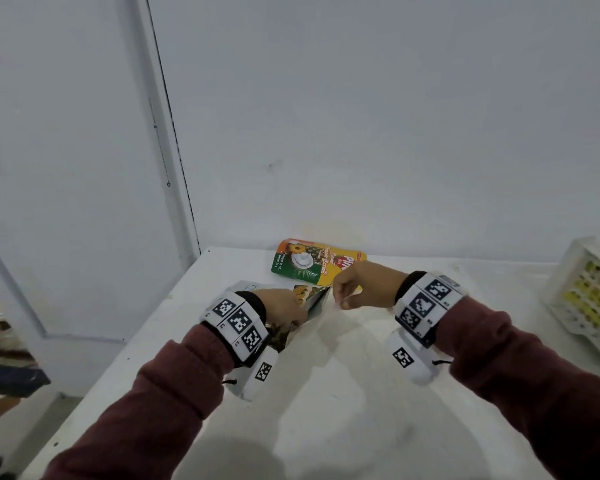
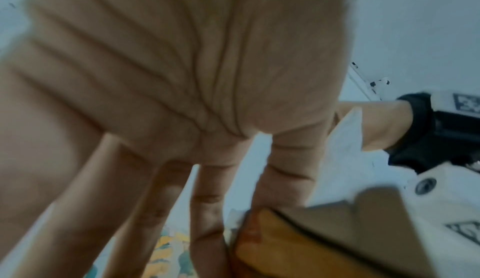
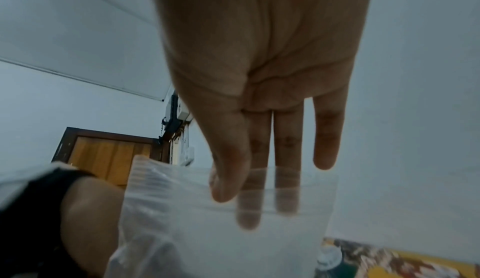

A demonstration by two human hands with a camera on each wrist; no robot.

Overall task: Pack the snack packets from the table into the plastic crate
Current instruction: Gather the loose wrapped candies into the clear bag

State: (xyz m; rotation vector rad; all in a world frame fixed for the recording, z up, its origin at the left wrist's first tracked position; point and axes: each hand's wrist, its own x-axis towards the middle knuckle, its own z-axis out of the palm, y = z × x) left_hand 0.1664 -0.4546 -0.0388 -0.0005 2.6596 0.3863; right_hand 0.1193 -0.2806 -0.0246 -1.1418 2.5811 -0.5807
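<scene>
My left hand (image 1: 286, 306) grips a snack packet (image 1: 310, 296) with yellow and green print, held on edge just above the white table (image 1: 326, 403). In the left wrist view the fingers (image 2: 207, 210) run down onto the packet's (image 2: 272, 245) orange-yellow edge. My right hand (image 1: 343, 294) is close to the right of it and pinches the rim of a clear plastic bag (image 3: 202, 237) between thumb and fingers (image 3: 246, 216), which show through the film. A second packet (image 1: 317, 263), yellow, green and red, lies flat by the wall. The white plastic crate (image 1: 568, 271) stands far right.
The crate holds yellow packets behind its lattice wall. The table meets the white wall at the back and ends at its left edge, where floor and a dark object show below. A wooden door (image 3: 109, 153) appears in the right wrist view.
</scene>
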